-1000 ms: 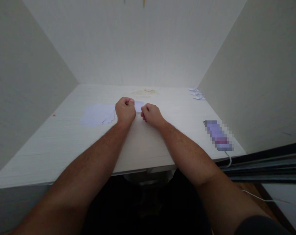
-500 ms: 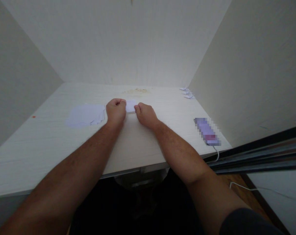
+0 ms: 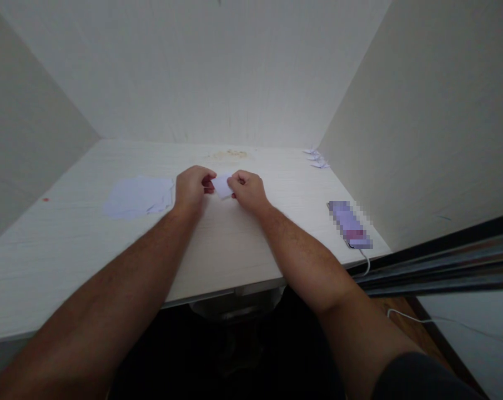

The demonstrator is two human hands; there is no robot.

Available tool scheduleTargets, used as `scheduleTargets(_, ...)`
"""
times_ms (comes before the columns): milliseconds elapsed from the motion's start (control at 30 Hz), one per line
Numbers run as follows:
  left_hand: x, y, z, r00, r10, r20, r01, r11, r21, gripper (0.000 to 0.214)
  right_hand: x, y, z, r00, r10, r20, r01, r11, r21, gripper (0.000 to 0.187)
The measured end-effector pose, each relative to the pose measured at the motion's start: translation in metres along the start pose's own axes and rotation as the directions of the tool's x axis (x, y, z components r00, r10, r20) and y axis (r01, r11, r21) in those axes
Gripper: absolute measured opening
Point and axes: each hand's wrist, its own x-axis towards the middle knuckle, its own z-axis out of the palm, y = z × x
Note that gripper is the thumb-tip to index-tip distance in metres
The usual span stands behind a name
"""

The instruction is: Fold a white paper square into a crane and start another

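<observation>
Both my hands meet at the middle of a white table point(image 3: 89, 244). Between them is a small folded piece of pale paper point(image 3: 222, 185), lifted slightly off the surface and tilted. My left hand point(image 3: 192, 186) pinches its left edge with curled fingers. My right hand point(image 3: 246, 189) grips its right edge, fingers closed around it. Most of the paper is hidden behind my knuckles.
A loose stack of pale paper sheets point(image 3: 137, 195) lies left of my hands. Several small folded paper shapes point(image 3: 316, 158) sit in the far right corner. A phone point(image 3: 349, 224) with a white cable point(image 3: 426, 319) lies near the right edge. White walls enclose three sides.
The paper has come up off the table and tilted between my hands. My fingers have shifted from pressing it flat to pinching its edges. The view has drifted slightly.
</observation>
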Motion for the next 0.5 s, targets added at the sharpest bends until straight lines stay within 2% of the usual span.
scheduleTargets(67, -0.003, 0.005, -0.001, 0.999, -0.028, 0.042, 0.030, 0.999, -0.037, 0.013, -0.001, -0.002, 0.000, 0.999, -0.030, 0.017, 0.030, 0.999, -0.010, 0.023)
scheduleTargets(133, -0.007, 0.009, -0.002, 0.989, -0.007, 0.144, 0.003, 1.000, 0.028, 0.013, -0.002, -0.002, 0.000, 0.997, -0.066, 0.038, 0.067, 0.997, -0.029, 0.023)
scheduleTargets(200, -0.011, 0.011, -0.001, 0.982, 0.014, 0.190, -0.032, 0.996, 0.089, 0.010, -0.003, -0.003, 0.000, 0.995, -0.082, 0.057, 0.086, 0.995, -0.057, 0.024)
scheduleTargets(500, -0.014, 0.013, 0.001, 0.983, 0.048, 0.178, -0.080, 0.981, 0.177, 0.004, -0.003, -0.005, -0.002, 0.985, -0.139, 0.105, 0.154, 0.975, -0.157, 0.027)
